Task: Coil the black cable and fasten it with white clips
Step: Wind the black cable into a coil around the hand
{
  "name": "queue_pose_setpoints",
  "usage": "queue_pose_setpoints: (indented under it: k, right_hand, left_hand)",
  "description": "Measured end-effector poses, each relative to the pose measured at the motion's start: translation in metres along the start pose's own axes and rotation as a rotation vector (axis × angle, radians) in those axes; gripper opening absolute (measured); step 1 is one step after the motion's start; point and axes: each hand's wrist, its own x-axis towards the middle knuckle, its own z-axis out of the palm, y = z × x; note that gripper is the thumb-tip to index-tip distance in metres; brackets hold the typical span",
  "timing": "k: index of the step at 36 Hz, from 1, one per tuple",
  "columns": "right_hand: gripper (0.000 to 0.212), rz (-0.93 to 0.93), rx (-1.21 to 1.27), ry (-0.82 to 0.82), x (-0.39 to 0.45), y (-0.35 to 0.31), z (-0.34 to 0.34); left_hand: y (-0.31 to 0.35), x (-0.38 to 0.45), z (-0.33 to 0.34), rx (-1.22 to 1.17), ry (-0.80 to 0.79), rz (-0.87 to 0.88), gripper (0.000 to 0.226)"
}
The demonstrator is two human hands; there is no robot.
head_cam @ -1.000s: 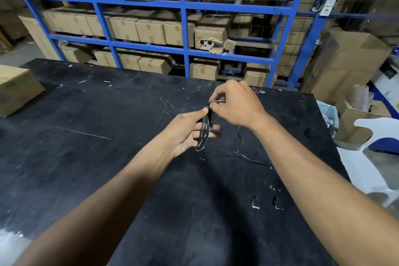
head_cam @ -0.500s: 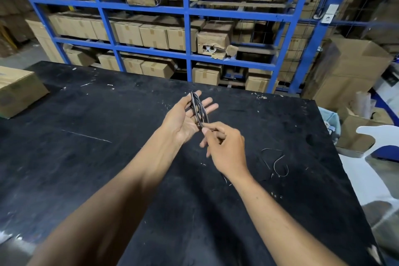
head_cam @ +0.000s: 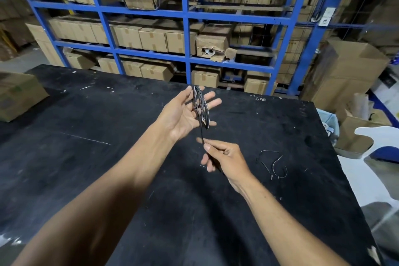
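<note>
A thin black cable [head_cam: 201,107] is wound in several loops around the spread fingers of my left hand [head_cam: 185,114], held palm-up above the black table [head_cam: 108,157]. One strand runs down from the coil to my right hand [head_cam: 224,157], which pinches it between thumb and forefinger just below and to the right of the left hand. The loose tail of the cable [head_cam: 273,163] lies curled on the table to the right of my right hand. No white clip can be made out.
A cardboard box [head_cam: 18,94] sits at the table's far left edge. Blue shelving [head_cam: 185,15] stacked with cartons stands behind the table. Open cartons [head_cam: 349,71] and a white chair [head_cam: 380,138] stand off the right edge.
My right hand came down from above the coil to below it and has drawn a strand downward. The left hand rose and spread its fingers. The view has tilted up slightly.
</note>
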Motion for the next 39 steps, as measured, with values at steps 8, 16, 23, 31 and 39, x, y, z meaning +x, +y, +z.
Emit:
queue_pose_setpoints:
  k: [8, 16, 23, 31, 39]
  right_hand:
    - [0.023, 0.02, -0.258, 0.072, 0.017, 0.015, -0.025]
    - [0.015, -0.224, -0.988, 0.059, 0.058, -0.057, -0.057]
    - [0.033, -0.231, -1.08, -0.076, 0.085, -0.142, -0.056]
    - [0.021, -0.261, -1.279, -0.144, 0.07, -0.167, -0.023]
    - [0.034, -0.274, -0.934, -0.04, 0.028, -0.114, -0.002]
  left_hand:
    - [0.004, -0.018, 0.005, 0.128, -0.226, -0.159, 0.057]
    - [0.008, -0.032, -0.007, 0.415, -0.365, -0.359, 0.07]
    - [0.003, -0.038, -0.017, 0.484, -0.332, -0.442, 0.085]
    - [0.0, -0.022, -0.026, 0.396, -0.195, -0.369, 0.089]
    - [0.002, -0.001, -0.029, 0.152, -0.031, -0.119, 0.047]
